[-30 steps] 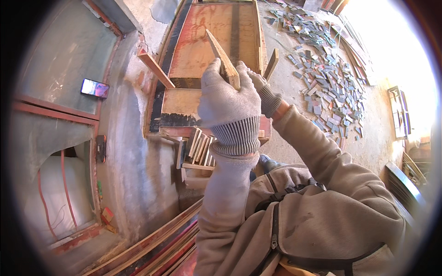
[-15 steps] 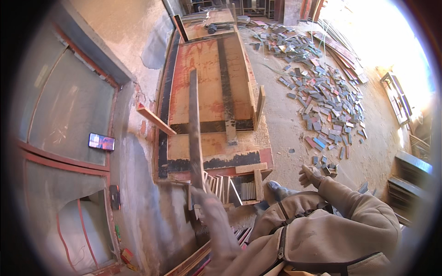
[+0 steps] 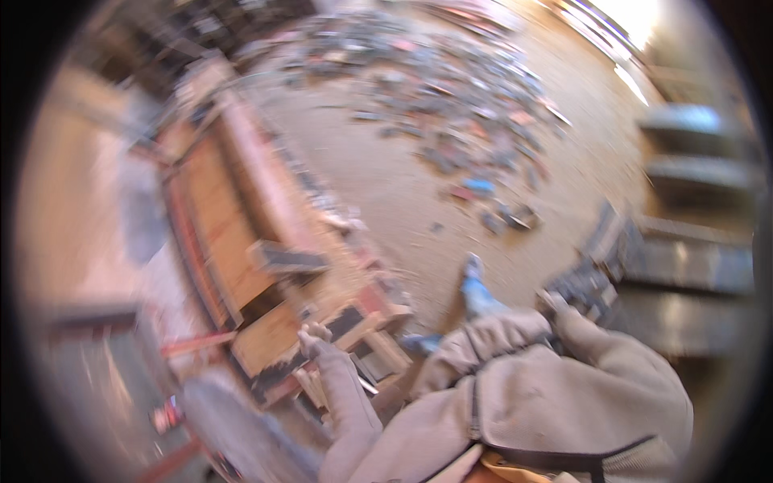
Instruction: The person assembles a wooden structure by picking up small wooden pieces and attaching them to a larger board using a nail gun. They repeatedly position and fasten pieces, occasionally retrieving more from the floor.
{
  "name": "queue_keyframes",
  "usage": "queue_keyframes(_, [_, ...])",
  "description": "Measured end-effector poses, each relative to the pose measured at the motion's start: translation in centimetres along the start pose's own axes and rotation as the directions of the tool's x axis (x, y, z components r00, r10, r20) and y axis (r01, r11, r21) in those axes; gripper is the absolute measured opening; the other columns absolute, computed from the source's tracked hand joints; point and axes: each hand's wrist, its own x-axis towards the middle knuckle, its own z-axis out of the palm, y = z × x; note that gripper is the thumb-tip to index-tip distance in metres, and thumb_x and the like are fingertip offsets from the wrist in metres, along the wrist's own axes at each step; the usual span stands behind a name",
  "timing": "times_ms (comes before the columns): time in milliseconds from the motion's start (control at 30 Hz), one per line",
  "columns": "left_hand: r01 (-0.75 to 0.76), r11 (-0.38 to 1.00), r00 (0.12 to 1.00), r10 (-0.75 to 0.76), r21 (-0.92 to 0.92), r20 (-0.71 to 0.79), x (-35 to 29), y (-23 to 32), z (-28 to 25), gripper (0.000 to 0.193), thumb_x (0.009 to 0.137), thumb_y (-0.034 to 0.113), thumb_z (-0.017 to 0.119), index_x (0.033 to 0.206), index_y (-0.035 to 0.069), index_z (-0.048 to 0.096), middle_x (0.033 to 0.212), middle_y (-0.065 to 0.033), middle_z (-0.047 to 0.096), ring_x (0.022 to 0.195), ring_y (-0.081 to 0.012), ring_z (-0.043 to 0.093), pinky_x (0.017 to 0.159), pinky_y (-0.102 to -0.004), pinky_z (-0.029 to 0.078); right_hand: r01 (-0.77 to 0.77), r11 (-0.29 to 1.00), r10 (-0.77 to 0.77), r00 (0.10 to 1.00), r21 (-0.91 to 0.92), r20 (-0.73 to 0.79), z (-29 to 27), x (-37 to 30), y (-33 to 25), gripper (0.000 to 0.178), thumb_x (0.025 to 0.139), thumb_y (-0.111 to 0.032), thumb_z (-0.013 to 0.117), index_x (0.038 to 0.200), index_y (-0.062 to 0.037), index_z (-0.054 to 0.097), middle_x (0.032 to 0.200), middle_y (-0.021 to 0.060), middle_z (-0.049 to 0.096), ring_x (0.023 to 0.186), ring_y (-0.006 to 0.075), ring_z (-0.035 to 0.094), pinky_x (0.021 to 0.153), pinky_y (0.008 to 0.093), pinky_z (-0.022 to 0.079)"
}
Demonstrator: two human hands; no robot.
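Brown floor (image 3: 386, 201) in the head view carries scattered small pieces (image 3: 451, 105); a long wooden surface (image 3: 221, 233) recedes to the upper left. Over its near end is the left hand (image 3: 316, 336), fingers partly curled; blur hides whether its grip has hold of anything. Beyond, a short block (image 3: 291, 259) points nearly crosswise, long axis dipping rightward. Beside the right hand (image 3: 551, 304), dark pieces (image 3: 592, 288) slant up and right; I cannot tell that grip's opening or contact.

Scattered blocks (image 3: 463, 101) lie on the floor (image 3: 584, 161), a framed window (image 3: 101, 382) at lower left
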Motion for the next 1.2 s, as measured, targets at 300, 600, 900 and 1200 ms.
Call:
queue_keyframes(300, [0.482, 0.533, 0.867, -0.174, 0.695, -0.467, -4.9, -24.1, 17.3, 0.052, 0.102, 0.064, 0.050, 0.096, 0.014, 0.063, 0.052, 0.0041, 0.040, 0.035, -0.0145, 0.034, 0.033, -0.0318, 0.025, 0.060, 0.981, -0.095, 0.978, -0.187, -0.184, -12.0, 10.5, -8.8, 0.032, 0.101, -0.031, 0.054, 0.101, -0.0051, 0.072, 0.075, 0.0099, 0.072, 0.068, 0.0225, 0.070, 0.064, 0.0395, 0.056])
queue_keyframes(600, [0.412, 0.434, 0.890, -0.381, 0.801, -0.251, 5.7, -30.7, 41.2, 0.035, 0.106, 0.038, 0.051, 0.107, 0.005, 0.062, 0.064, -0.0059, 0.060, 0.043, -0.0118, 0.045, 0.037, -0.0290, 0.035, 0.013, 0.998, -0.023, 0.985, -0.055, -0.170, -11.1, 18.2, -24.0, 0.027, 0.103, -0.030, 0.058, 0.100, -0.0051, 0.067, 0.078, 0.0077, 0.072, 0.064, 0.0175, 0.069, 0.056, 0.0335, 0.055])
queue_keyframes(900, [0.117, 0.243, 0.762, -0.643, 0.963, 0.070, 19.4, -49.9, 62.4, 0.029, 0.108, 0.010, 0.040, 0.132, 0.008, 0.057, 0.109, -0.0151, 0.073, 0.052, -0.0087, 0.054, 0.048, -0.0246, 0.046, -0.146, 0.982, 0.104, 0.949, -0.124, -0.296, -11.7, 36.3, -35.9, 0.027, 0.098, -0.031, 0.061, 0.102, -0.0059, 0.071, 0.083, 0.0099, 0.074, 0.073, 0.0199, 0.071, 0.071, 0.0367, 0.056])
queue_keyframes(1200, [0.030, 0.118, 0.675, -0.735, 0.993, 0.067, 27.5, -66.4, 67.8, 0.053, 0.087, -0.016, 0.036, 0.129, 0.002, 0.062, 0.114, -0.0177, 0.072, 0.091, -0.0219, 0.074, 0.084, -0.0323, 0.058, -0.155, 0.901, -0.082, 0.857, -0.405, -0.509, -18.2, 62.8, -38.8, 0.029, 0.096, -0.036, 0.062, 0.106, -0.0106, 0.071, 0.103, 0.0188, 0.074, 0.098, 0.0387, 0.070, 0.087, 0.0476, 0.054])
